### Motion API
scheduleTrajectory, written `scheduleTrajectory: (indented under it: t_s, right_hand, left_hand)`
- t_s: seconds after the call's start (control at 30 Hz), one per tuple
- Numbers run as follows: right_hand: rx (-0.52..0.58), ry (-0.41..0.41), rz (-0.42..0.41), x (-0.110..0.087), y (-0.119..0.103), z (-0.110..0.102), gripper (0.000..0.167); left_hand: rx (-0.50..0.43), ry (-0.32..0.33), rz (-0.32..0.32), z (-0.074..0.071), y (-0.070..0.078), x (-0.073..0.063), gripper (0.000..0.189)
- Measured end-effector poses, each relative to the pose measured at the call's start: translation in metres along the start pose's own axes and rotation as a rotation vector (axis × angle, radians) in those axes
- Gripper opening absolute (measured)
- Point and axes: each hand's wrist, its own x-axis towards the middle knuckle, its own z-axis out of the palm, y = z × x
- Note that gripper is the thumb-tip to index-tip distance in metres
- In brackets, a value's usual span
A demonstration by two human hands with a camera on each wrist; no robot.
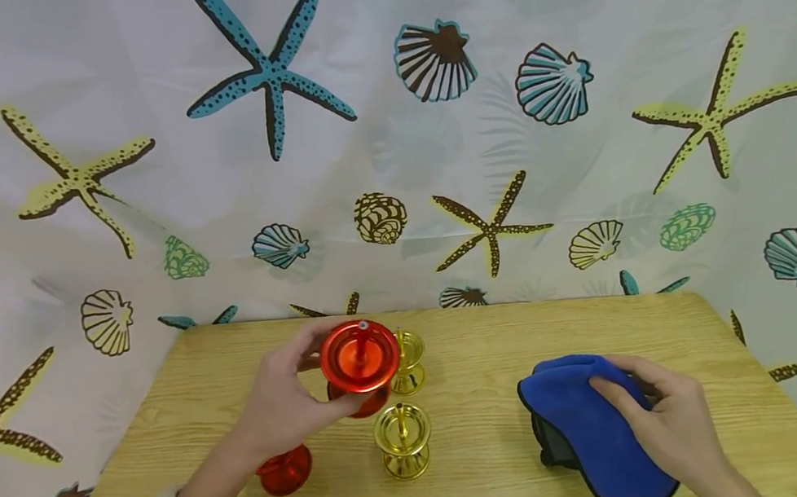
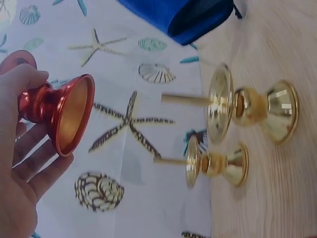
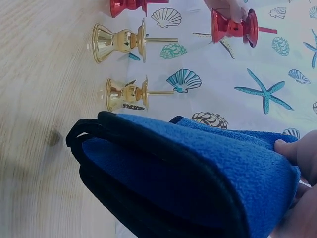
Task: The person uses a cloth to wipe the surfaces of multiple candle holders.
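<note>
My left hand (image 1: 286,401) holds a red metal candle holder (image 1: 359,358) up off the table, with fingers and thumb around its body; its spike points upward. In the left wrist view the hollow base of this red candle holder (image 2: 74,115) faces the camera. On the right, my right hand (image 1: 672,414) pinches a folded blue cloth (image 1: 587,415) with black edging. In the right wrist view the blue cloth (image 3: 198,158) hangs in folds from the fingers, apart from the candle holders.
Two gold candle holders stand upright mid-table, one nearer (image 1: 404,440) and one farther (image 1: 410,354), partly behind the lifted red one. A second red candle holder (image 1: 287,470) stands under my left forearm, partly hidden. Behind the wooden table (image 1: 490,402) hangs a sea-patterned curtain (image 1: 386,135).
</note>
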Motion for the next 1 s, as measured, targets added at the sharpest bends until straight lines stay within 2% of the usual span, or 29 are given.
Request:
scheduleTrajectory:
  t_s: [0.23,0.47,0.67,0.8,1.0]
  right_hand:
    - [0.030,-0.006,-0.015,-0.001,-0.005,0.003,0.021]
    - [0.063,-0.012,-0.027,0.003,-0.011,0.007,0.021]
    - [0.102,-0.026,-0.052,0.007,-0.020,0.014,0.023]
    - [0.131,-0.049,-0.087,0.010,-0.030,0.020,0.025]
    - [0.159,-0.104,-0.142,0.014,-0.039,0.025,0.025]
  left_hand:
    - [-0.066,-0.040,0.031,0.039,0.011,-0.006,0.073]
    - [-0.083,-0.025,0.114,0.069,0.016,-0.007,0.073]
    - [0.042,-0.100,0.112,0.084,0.026,-0.001,0.069]
    - [0.133,-0.124,0.180,0.092,0.029,0.005,0.068]
    - [0.248,-0.137,0.263,0.101,0.030,0.005,0.072]
